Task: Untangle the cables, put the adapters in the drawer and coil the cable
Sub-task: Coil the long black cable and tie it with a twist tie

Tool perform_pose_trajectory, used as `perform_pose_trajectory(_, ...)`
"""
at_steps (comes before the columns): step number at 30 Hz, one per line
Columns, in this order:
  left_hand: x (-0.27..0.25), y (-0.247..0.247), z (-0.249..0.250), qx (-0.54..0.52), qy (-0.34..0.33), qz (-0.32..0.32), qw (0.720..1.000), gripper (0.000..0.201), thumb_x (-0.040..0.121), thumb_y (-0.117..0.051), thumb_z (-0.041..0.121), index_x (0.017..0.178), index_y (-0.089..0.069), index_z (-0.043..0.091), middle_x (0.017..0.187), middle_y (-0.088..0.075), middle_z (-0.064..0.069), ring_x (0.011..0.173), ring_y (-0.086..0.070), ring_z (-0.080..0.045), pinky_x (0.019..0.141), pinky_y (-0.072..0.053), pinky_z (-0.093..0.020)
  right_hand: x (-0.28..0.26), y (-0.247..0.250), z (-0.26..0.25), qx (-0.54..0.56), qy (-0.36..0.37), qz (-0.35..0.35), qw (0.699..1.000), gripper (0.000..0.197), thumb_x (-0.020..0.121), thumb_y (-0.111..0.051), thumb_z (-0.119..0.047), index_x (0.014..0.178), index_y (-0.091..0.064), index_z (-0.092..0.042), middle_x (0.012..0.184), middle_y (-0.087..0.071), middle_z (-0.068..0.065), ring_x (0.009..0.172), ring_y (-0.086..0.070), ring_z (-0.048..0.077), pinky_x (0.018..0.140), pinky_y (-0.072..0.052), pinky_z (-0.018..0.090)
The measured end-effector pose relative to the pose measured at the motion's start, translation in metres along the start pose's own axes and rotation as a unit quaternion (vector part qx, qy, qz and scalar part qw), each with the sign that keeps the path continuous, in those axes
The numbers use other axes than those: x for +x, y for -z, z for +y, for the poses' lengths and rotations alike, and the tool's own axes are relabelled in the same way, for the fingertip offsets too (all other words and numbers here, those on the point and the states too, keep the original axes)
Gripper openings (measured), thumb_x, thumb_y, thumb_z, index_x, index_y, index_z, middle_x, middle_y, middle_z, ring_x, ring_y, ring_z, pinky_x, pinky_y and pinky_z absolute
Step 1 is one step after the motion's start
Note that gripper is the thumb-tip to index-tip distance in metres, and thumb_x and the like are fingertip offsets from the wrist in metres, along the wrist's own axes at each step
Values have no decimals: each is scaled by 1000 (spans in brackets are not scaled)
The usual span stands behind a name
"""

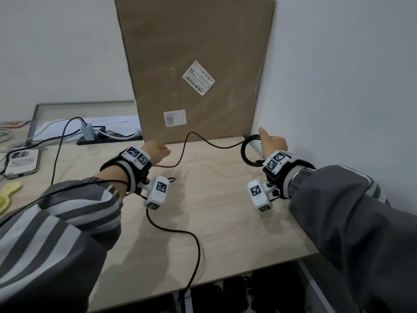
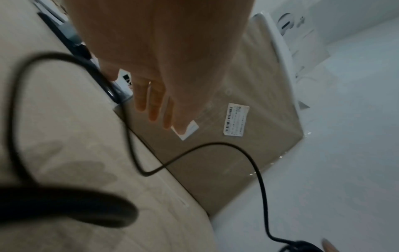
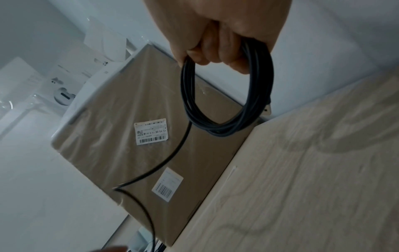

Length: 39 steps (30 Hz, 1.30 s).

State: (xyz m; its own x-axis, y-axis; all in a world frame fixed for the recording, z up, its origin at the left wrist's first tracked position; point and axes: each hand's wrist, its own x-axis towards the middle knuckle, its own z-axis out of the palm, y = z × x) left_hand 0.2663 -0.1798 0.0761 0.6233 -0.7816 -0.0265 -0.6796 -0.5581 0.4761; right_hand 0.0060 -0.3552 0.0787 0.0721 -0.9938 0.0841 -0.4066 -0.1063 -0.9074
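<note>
My right hand (image 1: 272,143) grips a coil of black cable (image 1: 244,152) at the table's back right, with the thumb up. In the right wrist view the fingers (image 3: 215,51) curl round the top of the coil (image 3: 226,109), which hangs in several loops. From the coil the loose cable (image 1: 191,132) arcs left across the table and runs under my left hand (image 1: 158,149). In the left wrist view the left hand's fingers (image 2: 153,109) are straight, and the cable (image 2: 215,144) passes its thumb side; no grip shows. A grey adapter (image 1: 86,129) is plugged into a black power strip (image 1: 108,137) at the back left.
A tall cardboard box (image 1: 196,53) leans on the wall behind the wooden table (image 1: 225,211). A phone (image 1: 22,161), papers and other cables lie at the far left. One dark cable (image 1: 198,249) runs over the table's front edge. The wall is close on the right.
</note>
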Motion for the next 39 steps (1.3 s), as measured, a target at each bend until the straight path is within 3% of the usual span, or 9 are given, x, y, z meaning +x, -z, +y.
perform_pose_trajectory(7, -39, 16, 79, -64, -159, 83, 982, 44, 93, -42, 6, 137, -47, 9, 145, -43, -8, 136, -37, -24, 110, -28, -31, -23, -4, -12, 0, 58, -15, 998, 59, 90, -53, -50, 52, -24, -15, 52, -27, 1, 51, -27, 19, 49, -23, 32)
perform_pose_trajectory(11, -70, 10, 120, 16, -224, -5, 974, 39, 98, -36, 9, 133, -53, 10, 141, -47, -4, 132, -41, -21, 107, -28, -27, -36, 4, -21, 5, 77, -17, 997, 60, 92, -51, -50, 52, -25, -14, 51, -28, 2, 49, -28, 17, 47, -23, 30)
perform_pose_trajectory(15, -78, -13, 126, 42, -199, -47, 978, 51, 99, -38, 42, 140, -40, 12, 142, -46, -7, 130, -44, -25, 108, -34, -42, -47, 13, -31, 63, 76, -17, 995, 58, 88, -52, -55, 56, -32, -12, 56, -36, 7, 54, -35, 20, 51, -28, 30)
perform_pose_trajectory(21, -91, -28, 130, -169, -150, -67, 972, 56, 96, -42, 51, 134, -41, 12, 119, -55, 2, 106, -52, -15, 79, -39, -26, -69, 19, -48, 301, 26, -89, 949, 50, 89, -58, -46, 55, -32, -20, 38, -27, -9, 36, -26, 12, 48, -28, 29)
perform_pose_trajectory(25, -89, -23, 123, -308, -139, -67, 939, 69, 85, -54, 62, 135, -42, 16, 131, -52, 2, 123, -46, -14, 95, -35, -28, -84, 25, -59, 343, 37, -145, 927, 34, 93, -56, -40, 73, -42, -16, 40, -22, -11, 39, -21, 10, 45, -28, 23)
perform_pose_trajectory(29, -98, -14, 122, -338, -182, -133, 914, 39, 95, -53, 40, 121, -55, 10, 116, -61, 1, 107, -55, -9, 81, -42, -14, -90, 31, -63, 308, 66, -155, 936, 43, 92, -56, -42, 62, -35, -18, 47, -25, -6, 43, -23, 12, 47, -33, 23)
perform_pose_trajectory(33, -97, -20, 123, -461, -121, -17, 879, 15, 98, -51, 22, 98, -60, 9, 93, -60, -3, 88, -57, -13, 77, -48, -23, -89, 32, -56, 270, 82, -116, 952, 48, 89, -56, -46, 56, -31, -22, 50, -27, -4, 44, -24, 13, 49, -28, 28)
perform_pose_trajectory(35, -96, -19, 124, -506, -106, 24, 856, 23, 100, -42, 15, 82, -57, 14, 85, -56, -1, 80, -52, -11, 73, -49, -23, -92, 30, -50, 251, 81, -95, 960, 51, 88, -56, -50, 53, -31, -21, 48, -30, -4, 42, -27, 13, 51, -29, 30)
perform_pose_trajectory(39, -101, -23, 121, -462, -135, 6, 877, 19, 101, -41, 22, 88, -54, 24, 95, -57, 3, 84, -51, -9, 66, -37, -23, -98, 25, -42, 258, 67, -64, 962, 52, 89, -53, -53, 54, -37, -18, 46, -35, -5, 43, -33, 14, 57, -34, 32)
